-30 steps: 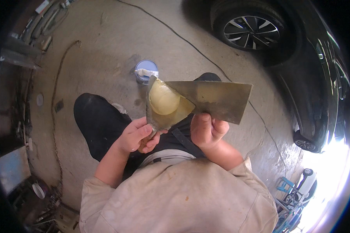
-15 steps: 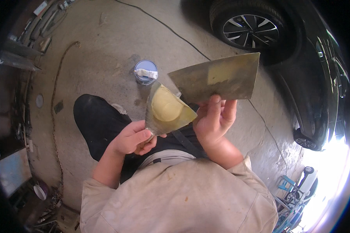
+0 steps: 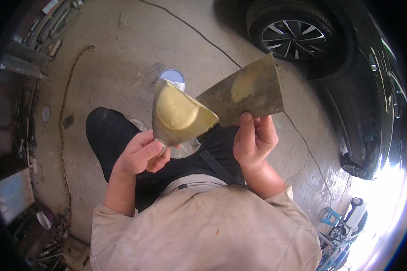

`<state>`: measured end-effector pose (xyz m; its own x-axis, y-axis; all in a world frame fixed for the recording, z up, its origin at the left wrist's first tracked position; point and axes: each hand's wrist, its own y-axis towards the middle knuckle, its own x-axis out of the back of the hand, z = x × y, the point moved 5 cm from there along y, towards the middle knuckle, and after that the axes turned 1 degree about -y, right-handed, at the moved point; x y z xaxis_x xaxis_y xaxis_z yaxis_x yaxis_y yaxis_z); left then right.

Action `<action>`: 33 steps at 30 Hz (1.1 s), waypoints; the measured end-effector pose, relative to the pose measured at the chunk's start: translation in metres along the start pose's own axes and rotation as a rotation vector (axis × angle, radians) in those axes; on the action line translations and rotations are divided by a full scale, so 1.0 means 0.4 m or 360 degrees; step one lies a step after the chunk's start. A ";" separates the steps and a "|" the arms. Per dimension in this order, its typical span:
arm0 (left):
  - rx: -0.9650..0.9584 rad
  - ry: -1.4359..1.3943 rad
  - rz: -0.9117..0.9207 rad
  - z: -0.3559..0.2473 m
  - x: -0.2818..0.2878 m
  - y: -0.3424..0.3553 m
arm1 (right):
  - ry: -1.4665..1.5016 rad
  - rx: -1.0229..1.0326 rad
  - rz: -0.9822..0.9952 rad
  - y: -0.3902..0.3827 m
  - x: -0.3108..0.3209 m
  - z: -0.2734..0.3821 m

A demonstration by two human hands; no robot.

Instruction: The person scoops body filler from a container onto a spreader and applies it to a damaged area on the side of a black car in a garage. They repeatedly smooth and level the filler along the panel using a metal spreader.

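Observation:
My left hand [image 3: 143,152] is closed round the handle of a putty knife [image 3: 185,131] with a wide, flared blade. A smooth mound of pale yellow putty [image 3: 176,108] lies on that blade. Between thumb and fingers, my right hand [image 3: 255,137] pinches the lower edge of a flat, grey metal spreader plate [image 3: 260,86], which carries a thin yellow smear. The plate's left corner comes close to the blade's right side; whether they touch I cannot tell. Behind the blade, a can with a blue-grey lid [image 3: 172,77] stands on the floor, partly hidden, with a white tube [image 3: 178,85] on top.
To the right stands a dark car, its wheel [image 3: 294,39] at the upper right. A black cable [image 3: 199,34] crosses the concrete floor. On the left lie a rope-like line [image 3: 65,99] and a rack of parts [image 3: 22,63]. A blue metal frame [image 3: 337,226] is at lower right.
The putty knife has moved left and slightly up, now covering more of the can. The spreader plate has shifted left and tilted more steeply. Both hands keep their holds.

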<state>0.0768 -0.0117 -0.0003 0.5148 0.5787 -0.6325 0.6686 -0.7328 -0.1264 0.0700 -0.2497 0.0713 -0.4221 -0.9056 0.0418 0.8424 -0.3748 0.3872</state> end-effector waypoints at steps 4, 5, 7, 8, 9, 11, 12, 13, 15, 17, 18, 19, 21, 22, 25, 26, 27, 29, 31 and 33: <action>0.0137 0.0157 0.0033 0.009 -0.009 0.002 | -0.0177 0.0847 0.0438 0.012 -0.032 0.066; 0.0118 0.0172 0.0042 0.007 -0.010 0.001 | -0.0146 0.1012 0.0540 0.009 -0.037 0.077; 0.0066 0.0213 0.0040 0.001 -0.010 -0.004 | -0.0221 0.0996 0.0694 0.011 -0.040 0.078; 0.0036 0.0240 0.0032 -0.004 -0.008 -0.007 | -0.0221 0.1005 0.0762 0.008 -0.039 0.080; 0.0005 0.0267 0.0023 -0.011 -0.007 -0.011 | -0.0264 0.0986 0.0887 0.003 -0.044 0.076; -0.0064 0.0172 -0.0039 -0.027 0.000 -0.020 | -0.0367 0.0900 0.1170 -0.010 -0.050 0.063; -0.0150 0.0105 0.0002 -0.041 -0.002 -0.027 | -0.0381 0.0900 0.1223 -0.013 -0.045 0.062; -0.0217 0.0073 -0.0069 -0.051 0.005 -0.029 | -0.0501 0.0963 0.1395 -0.030 -0.056 0.051; -0.0250 0.0080 -0.0159 -0.063 0.013 -0.035 | -0.0601 0.0726 0.1319 -0.018 -0.047 0.025; -0.0213 0.0094 -0.0147 -0.060 0.011 -0.038 | -0.0766 0.0510 0.1177 0.004 -0.034 0.000; -0.0151 0.0070 -0.0122 -0.051 0.008 -0.037 | -0.0798 0.0455 0.0925 0.025 -0.020 -0.006; -0.0156 -0.0012 -0.0045 -0.045 0.000 -0.035 | -0.0594 0.0100 0.0767 0.040 -0.008 -0.027; 0.0017 -0.0124 0.0081 -0.011 -0.016 -0.027 | -0.0127 -0.0302 0.0551 0.053 -0.015 -0.059; 0.0013 -0.0256 0.0231 0.001 -0.031 -0.022 | 0.0061 -0.0421 0.0597 0.053 -0.034 -0.071; 0.0163 -0.0352 0.0276 0.050 -0.044 -0.004 | 0.0650 -0.0672 0.0811 0.029 -0.083 -0.080; 0.0262 -0.0300 0.0185 0.068 -0.038 0.000 | 0.0915 -0.0760 0.0781 0.016 -0.095 -0.082; 0.0134 -0.0333 0.0226 0.065 -0.040 0.003 | 0.0983 -0.0747 0.0824 0.010 -0.096 -0.079; 0.0033 -0.0338 0.0195 0.062 -0.030 0.003 | 0.1077 -0.0739 0.0779 0.000 -0.087 -0.080; 0.0000 -0.0245 0.0059 0.059 -0.007 0.000 | 0.1145 -0.0761 0.0776 -0.007 -0.070 -0.083; -0.0081 -0.0230 0.0033 0.046 0.011 -0.006 | 0.1178 -0.0693 0.0812 -0.010 -0.050 -0.075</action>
<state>0.0676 -0.0139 -0.0170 0.4486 0.5031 -0.7387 0.6866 -0.7231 -0.0755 0.0852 -0.2362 0.0412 0.2145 -0.8187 -0.5327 0.9766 0.1875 0.1051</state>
